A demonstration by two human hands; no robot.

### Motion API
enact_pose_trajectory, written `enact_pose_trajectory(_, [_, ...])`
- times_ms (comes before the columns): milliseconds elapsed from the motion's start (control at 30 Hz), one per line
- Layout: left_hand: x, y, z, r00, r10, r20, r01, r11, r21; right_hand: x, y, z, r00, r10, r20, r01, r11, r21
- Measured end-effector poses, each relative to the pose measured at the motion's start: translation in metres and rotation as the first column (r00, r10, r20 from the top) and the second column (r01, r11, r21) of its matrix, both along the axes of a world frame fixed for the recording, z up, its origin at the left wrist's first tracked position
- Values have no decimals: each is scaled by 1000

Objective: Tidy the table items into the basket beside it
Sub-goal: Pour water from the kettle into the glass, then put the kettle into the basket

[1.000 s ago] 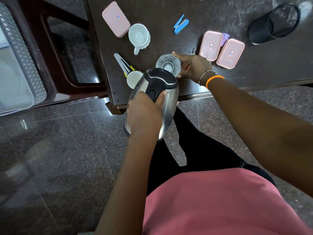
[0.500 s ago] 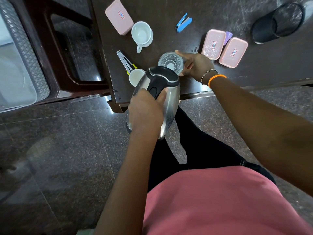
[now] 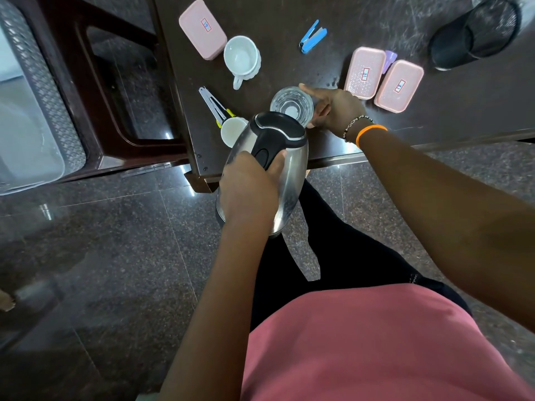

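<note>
**Now: kettle held off the counter's near edge, glass gripped beside it**

Just past the near edge of the counter (image 3: 376, 13), a steel kettle (image 3: 292, 175) is held tilted above the dark floor (image 3: 101, 256), its black lid over the counter's front corner. The left hand (image 3: 249, 192) is wrapped round the kettle's black handle, the forearm running up from the lower frame. The right hand (image 3: 335, 111) is curled round a clear glass (image 3: 292, 105) standing on the counter, the arm reaching in from the right.

Close to the left edge lie metal tongs (image 3: 212, 105) and a small white cup (image 3: 231, 131), partly hidden by the kettle. Farther back are a white mug (image 3: 241, 59), a pink box (image 3: 202, 28), a blue clip (image 3: 312, 36), two more pink boxes (image 3: 382, 78) and a black mesh holder (image 3: 474, 33) lying on its side. Open counter surface is seen right of the glass. The basket (image 3: 43, 82) is set at far left, beyond a dark wooden chair (image 3: 95, 111).
</note>
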State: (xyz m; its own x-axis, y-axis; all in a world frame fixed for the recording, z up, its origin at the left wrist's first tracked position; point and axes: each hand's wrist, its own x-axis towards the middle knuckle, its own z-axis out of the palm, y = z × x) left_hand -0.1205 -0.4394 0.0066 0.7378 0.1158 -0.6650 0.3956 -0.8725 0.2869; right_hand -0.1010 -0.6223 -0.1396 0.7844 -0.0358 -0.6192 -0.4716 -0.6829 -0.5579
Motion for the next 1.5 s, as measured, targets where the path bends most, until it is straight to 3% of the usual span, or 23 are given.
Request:
enact_pose_trajectory(367, [-1,8,-4,999,-25,32,25,1000,-10,2,2,4,999,42,-27,-45,995,-93])
enact_pose_trajectory(767, [-10,40,-6,991,-51,122,69,986,-154,-2,12,10,991,127,-28,-130,976,-172])
enact_pose_trajectory(867, [-18,58,1,988,13,157,24,972,-234,1,18,21,984,178,-14,-177,969,-169])
enact_pose_trajectory(1000, [-29,92,14,953,229,197,-141,915,-377,3,34,39,981,171,95,-151,970,-190])
enact_pose_trajectory(1233, [-39,146,39,742,647,175,-383,624,-681,16,99,79,903,186,387,-152,981,-117])
enact_pose_trajectory(1400, [-28,191,61,475,867,154,-497,408,-765,49,172,107,875,71,479,-97,995,30])
enact_pose_trajectory(1500, [-12,228,73,333,927,176,-491,329,-807,79,223,120,845,87,528,-153,985,83])
